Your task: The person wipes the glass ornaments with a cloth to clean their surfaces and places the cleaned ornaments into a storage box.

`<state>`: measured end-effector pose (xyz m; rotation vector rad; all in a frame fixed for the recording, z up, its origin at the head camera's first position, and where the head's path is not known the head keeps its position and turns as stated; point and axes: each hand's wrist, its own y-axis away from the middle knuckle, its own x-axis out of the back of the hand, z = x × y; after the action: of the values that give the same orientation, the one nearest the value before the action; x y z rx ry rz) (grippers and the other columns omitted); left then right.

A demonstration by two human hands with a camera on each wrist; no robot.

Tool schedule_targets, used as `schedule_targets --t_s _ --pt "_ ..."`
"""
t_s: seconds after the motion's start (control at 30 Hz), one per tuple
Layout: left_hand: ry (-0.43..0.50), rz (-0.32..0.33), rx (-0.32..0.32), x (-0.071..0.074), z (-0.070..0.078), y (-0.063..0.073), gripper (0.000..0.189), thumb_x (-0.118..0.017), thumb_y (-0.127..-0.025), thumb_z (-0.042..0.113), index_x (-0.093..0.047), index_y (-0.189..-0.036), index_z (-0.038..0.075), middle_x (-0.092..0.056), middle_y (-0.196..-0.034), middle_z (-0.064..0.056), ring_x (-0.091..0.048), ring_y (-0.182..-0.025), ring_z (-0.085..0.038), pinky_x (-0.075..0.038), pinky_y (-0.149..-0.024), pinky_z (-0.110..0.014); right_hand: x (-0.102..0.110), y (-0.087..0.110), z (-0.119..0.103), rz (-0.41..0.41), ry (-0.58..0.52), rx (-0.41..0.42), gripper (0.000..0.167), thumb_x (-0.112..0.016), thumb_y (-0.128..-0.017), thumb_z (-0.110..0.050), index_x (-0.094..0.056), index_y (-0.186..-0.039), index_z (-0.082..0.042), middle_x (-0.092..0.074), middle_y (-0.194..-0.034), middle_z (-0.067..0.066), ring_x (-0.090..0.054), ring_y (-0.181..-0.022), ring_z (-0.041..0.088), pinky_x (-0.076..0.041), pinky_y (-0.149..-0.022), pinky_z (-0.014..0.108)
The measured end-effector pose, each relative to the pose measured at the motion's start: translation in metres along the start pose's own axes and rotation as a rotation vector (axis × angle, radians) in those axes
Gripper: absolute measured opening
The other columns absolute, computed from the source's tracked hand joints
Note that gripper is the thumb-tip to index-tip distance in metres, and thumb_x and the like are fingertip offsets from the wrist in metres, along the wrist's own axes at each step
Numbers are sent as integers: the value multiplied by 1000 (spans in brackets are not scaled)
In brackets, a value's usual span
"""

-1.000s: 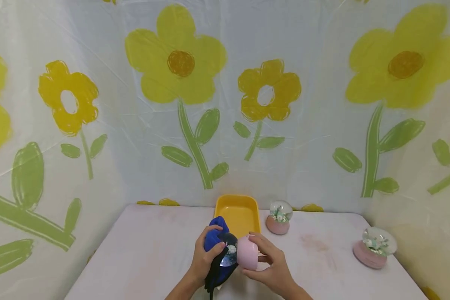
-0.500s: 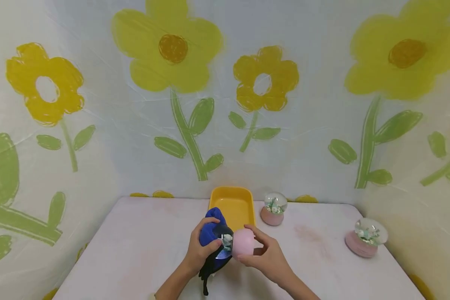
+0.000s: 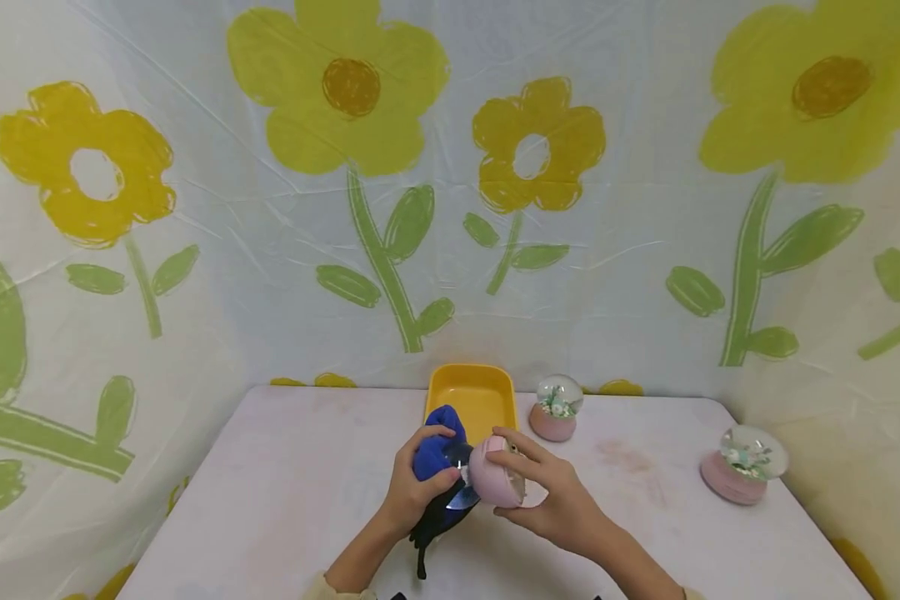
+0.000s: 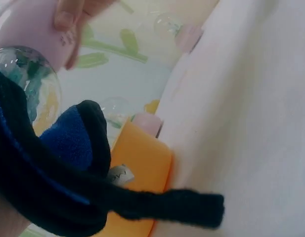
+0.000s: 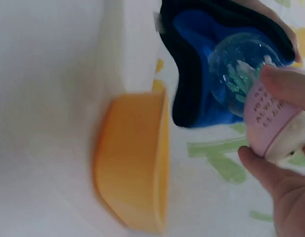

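Between both hands is a snow globe point(image 3: 495, 472) with a pink base, lying on its side in the air above the table. My right hand point(image 3: 562, 496) grips the pink base, fingers on top and thumb below. My left hand point(image 3: 412, 479) holds a blue cloth with black trim point(image 3: 433, 454) around the glass dome point(image 5: 241, 69), its thumb near the glass. From the cloth a black strap point(image 4: 167, 205) hangs down. Lettering shows on the base in the right wrist view, and small flowers are inside the dome. Part of the dome is covered by the cloth.
Just behind the hands stands a yellow tray point(image 3: 471, 375). Two more pink-based snow globes are on the white table point(image 3: 307, 500): one snow globe point(image 3: 553, 423) right of the tray, another snow globe point(image 3: 733, 479) near the right edge. A flowered sheet point(image 3: 615, 275) hangs behind.
The held snow globe has turned in the right hand, so its pale underside now shows. The right fingers have shifted on the base. The left hand still holds the cloth at the dome.
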<state>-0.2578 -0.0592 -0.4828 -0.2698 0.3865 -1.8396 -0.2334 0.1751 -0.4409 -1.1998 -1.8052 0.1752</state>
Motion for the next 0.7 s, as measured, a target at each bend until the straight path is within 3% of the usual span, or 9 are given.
schedule_targets --t_s 0.13,0.2,0.27,0.4,0.57,0.7 --pt "81 6 9 -1 -1 0 50 -60 -85 27 -47 -131 11 -48 -128 -19 -52 -113 -36 -49 -90 -44 -12 8 3 164 -481 -408 76 -88 -66 -2 -56 -134 -13 -45 -144 9 -59 -113 29 -55 -77 37" --pt "102 12 22 -1 -1 1 53 -59 -84 27 -45 -133 13 -47 -130 -20 -51 -114 -36 -49 -91 -45 -17 10 2 240 -611 -563 78 -87 -66 0 -54 -136 -13 -46 -143 9 -61 -106 31 -56 -76 39" --pt "100 15 36 -2 -2 0 54 -59 -84 28 -45 -135 15 -46 -131 -18 -50 -115 -36 -49 -91 -45 -19 11 0 282 -659 -624 79 -86 -66 3 -53 -136 -12 -46 -142 11 -61 -104 35 -56 -76 40" --pt "97 27 63 -4 -4 2 54 -59 -85 28 -46 -136 16 -47 -131 -19 -50 -115 -35 -48 -91 -45 -22 15 1 227 -561 -590 79 -85 -70 -2 -47 -138 -16 -44 -137 13 -61 -99 34 -56 -74 36" --pt "78 57 77 -7 -8 5 52 -60 -85 28 -48 -134 13 -47 -131 -20 -52 -112 -34 -49 -90 -44 -30 21 4 142 -256 -503 77 -89 -66 -12 -50 -131 -25 -47 -125 3 -58 -99 24 -54 -77 27" --pt "94 60 79 -11 -11 3 51 -60 -86 28 -49 -133 11 -47 -129 -19 -53 -110 -33 -49 -90 -44 -33 19 5 140 -54 -476 71 -94 -60 -24 -58 -121 -25 -48 -114 -4 -55 -96 18 -53 -79 31"
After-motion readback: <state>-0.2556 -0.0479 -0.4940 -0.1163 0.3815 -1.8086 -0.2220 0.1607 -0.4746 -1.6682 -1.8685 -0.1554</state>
